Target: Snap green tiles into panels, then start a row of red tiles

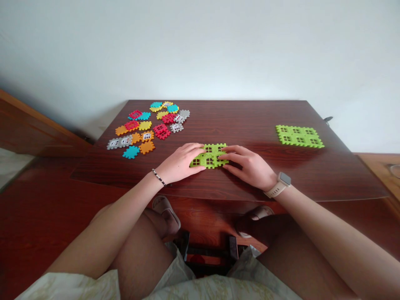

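My left hand (178, 163) and my right hand (246, 166) grip opposite sides of a lime-green panel of interlocking plastic window tiles (210, 156), which lies flat on the table. Their fingers cover parts of its top and sides. A second, larger lime-green tile panel (299, 136) lies flat to the right, apart from both hands. Left of my left hand, a loose spread of several red, orange, yellow, teal and grey tiles lies on the dark reddish-brown wooden table (237, 121). An orange tile (146, 146) is the closest of them.
A beaded bracelet (158, 177) circles my left wrist, and a smartwatch (280, 184) sits on my right. A white wall (200, 50) rises behind the table. Wooden furniture (37, 129) stands at the far left, and my legs and feet lie below the table's near edge.
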`<state>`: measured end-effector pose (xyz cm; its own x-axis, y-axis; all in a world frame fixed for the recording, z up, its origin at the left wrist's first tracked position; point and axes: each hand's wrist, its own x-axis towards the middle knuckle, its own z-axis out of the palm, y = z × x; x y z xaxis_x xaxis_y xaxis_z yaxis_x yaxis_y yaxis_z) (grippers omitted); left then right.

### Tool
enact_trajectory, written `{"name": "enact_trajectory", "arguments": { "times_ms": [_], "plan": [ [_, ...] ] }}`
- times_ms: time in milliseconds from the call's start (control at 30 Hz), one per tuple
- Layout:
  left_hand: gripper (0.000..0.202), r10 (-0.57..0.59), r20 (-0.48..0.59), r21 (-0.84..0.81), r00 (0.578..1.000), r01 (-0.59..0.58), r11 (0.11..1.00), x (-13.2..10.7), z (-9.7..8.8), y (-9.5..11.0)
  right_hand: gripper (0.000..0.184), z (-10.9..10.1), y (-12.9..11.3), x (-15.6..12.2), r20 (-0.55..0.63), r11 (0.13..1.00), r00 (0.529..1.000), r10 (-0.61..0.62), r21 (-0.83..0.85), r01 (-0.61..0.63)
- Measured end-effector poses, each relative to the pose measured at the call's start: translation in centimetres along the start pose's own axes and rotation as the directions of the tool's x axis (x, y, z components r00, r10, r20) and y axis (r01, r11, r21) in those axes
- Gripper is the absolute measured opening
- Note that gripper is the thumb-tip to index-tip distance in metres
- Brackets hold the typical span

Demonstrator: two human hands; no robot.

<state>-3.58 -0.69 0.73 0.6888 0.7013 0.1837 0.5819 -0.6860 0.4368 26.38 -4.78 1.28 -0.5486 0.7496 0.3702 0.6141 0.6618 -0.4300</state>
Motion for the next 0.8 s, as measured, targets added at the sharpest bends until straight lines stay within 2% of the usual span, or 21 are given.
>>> {"name": "enact_trajectory", "arguments": {
  "times_ms": [133, 800],
  "plan": [
    [0.051, 0.003, 0.026, -0.001, 1.0, -0.003, 1.0, -0.07, -0.21, -0.06, 0.027, 0.04, 0.15, -0.01, 0.013, 1.0, 1.0, -0.002, -0.01, 0.002],
    [0.051, -0.006, 0.026, -0.002, 1.0, 0.006, 1.0, -0.34, -0.6, -0.43, 0.025, 0.09, 0.37, -0.11, 0.012, 1.0, 1.0, -0.009, -0.009, 0.009]
  ]
}}
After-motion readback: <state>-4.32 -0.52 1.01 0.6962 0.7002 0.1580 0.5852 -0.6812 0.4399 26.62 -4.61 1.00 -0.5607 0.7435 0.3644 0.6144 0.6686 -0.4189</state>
